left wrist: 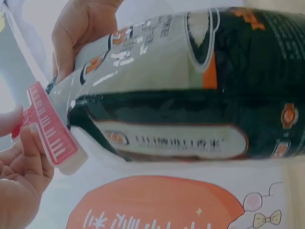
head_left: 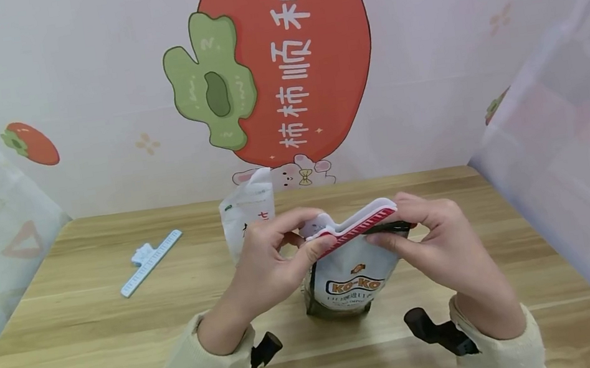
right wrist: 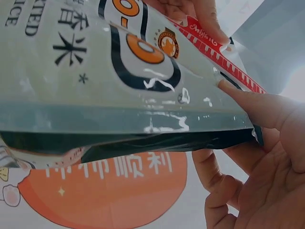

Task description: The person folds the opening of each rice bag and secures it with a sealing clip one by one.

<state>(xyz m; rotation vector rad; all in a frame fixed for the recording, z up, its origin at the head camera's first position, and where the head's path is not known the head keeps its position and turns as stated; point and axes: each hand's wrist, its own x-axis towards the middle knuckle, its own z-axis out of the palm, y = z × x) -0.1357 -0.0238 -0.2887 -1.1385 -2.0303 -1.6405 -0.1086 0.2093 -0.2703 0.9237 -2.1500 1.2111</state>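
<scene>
Upright on the table stands a white and dark green KO-KO rice bag [head_left: 353, 298], its top folded flat between the two hands. My left hand [head_left: 272, 266] pinches the handle end of a red and white bag clip [head_left: 360, 228] between thumb and fingers. The clip lies slantwise along the bag's top edge; whether its jaws grip the plastic I cannot tell. With thumb and fingers my right hand [head_left: 441, 239] pinches the right corner of the bag top, just below the clip's far end. The right wrist view shows the right thumb pressing on the bag front [right wrist: 138, 90].
A light blue bag clip [head_left: 151, 264] lies on the wooden table [head_left: 69, 348] at the left. Behind the left hand stands a white packet [head_left: 247, 209] with printed characters. A printed cloth backdrop [head_left: 105, 78] closes off the back and sides.
</scene>
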